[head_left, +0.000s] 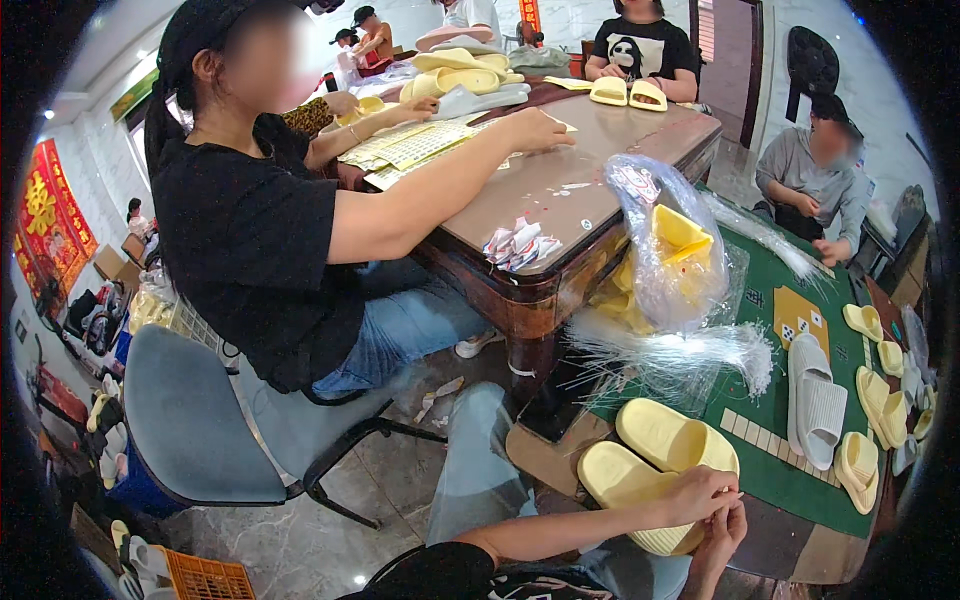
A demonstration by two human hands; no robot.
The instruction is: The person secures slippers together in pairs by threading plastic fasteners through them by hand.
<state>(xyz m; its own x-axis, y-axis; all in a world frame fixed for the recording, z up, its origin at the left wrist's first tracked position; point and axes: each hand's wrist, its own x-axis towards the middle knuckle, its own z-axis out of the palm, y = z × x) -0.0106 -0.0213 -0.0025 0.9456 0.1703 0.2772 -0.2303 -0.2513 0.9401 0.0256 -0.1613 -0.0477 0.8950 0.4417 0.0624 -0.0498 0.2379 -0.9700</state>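
Observation:
A pair of pale yellow slippers, the near slipper point(625, 483) and the far slipper point(660, 432), lies side by side at the near left edge of the green table point(740, 480). Over their toe straps, my left hand point(697, 497) meets my right hand point(722, 540). The fingertips of both are pinched together, and whatever is between them is too small to make out. Left of the slippers is my knee in grey-blue trousers. Just beyond the slippers lies a bundle of thin clear plastic strands point(690, 360).
Grey slippers point(818, 405) and more yellow slippers point(880, 405) line the right side. A clear bag point(660, 215) with yellow pieces rests between the tables. At the brown table point(590, 180), a co-worker in black handles sheets of labels point(420, 150). A grey chair point(205, 415) stands left.

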